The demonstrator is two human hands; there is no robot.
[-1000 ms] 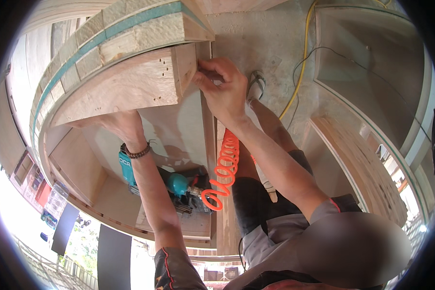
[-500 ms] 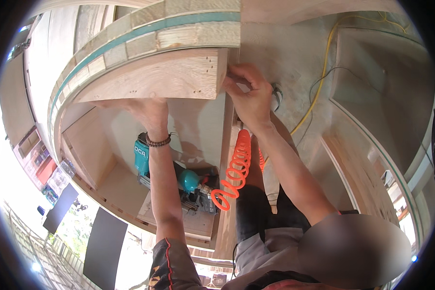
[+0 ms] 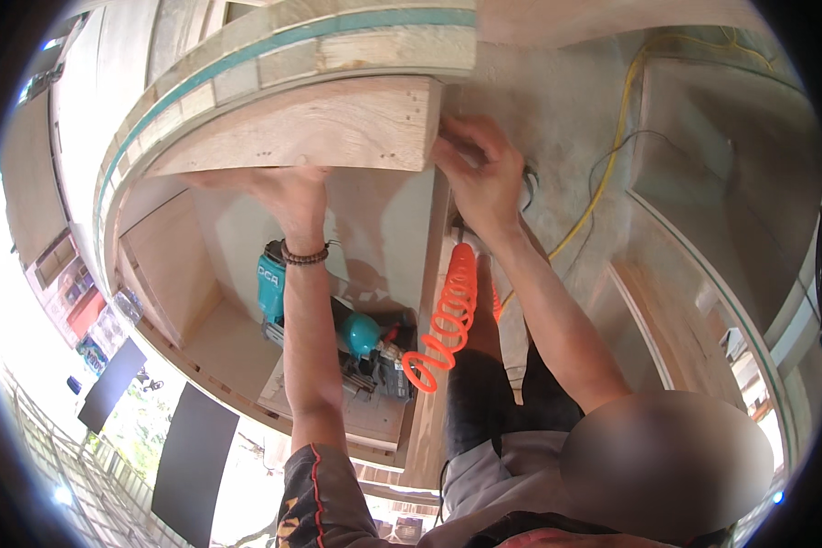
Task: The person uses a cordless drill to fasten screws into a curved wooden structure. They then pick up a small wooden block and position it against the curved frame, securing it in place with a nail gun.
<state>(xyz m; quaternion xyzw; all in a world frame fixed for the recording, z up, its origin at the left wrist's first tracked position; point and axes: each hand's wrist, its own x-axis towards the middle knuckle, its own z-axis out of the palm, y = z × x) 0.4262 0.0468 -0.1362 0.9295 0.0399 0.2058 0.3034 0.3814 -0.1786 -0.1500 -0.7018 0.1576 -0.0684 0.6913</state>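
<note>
A pale wooden board (image 3: 320,128) with small nail marks sits beneath a curved, layered wooden rim (image 3: 338,50) with a green stripe. My left hand (image 3: 288,196) grips the board's lower edge, its thumb tip showing on the face and its other fingers partly hidden behind. At the board's right end, my right hand (image 3: 489,183) has its thumb and fingers curled against the corner; their tips are partly hidden. Below, beside my left forearm, a teal and black nail gun (image 3: 272,288) lies inside the wooden frame, a coiled orange air hose (image 3: 447,320) connected to it.
A yellow cable (image 3: 623,119) and a thin dark wire (image 3: 598,173) run over the floor at right. Another curved wooden frame (image 3: 648,320) stands on the right side. The wooden frame's rail (image 3: 422,425) passes close to my legs. A wire grille (image 3: 73,438) is at lower left.
The view has shifted slightly, so the board and rim appear a little higher and farther right. Both hands keep their places on the board, and the nail gun stays put.
</note>
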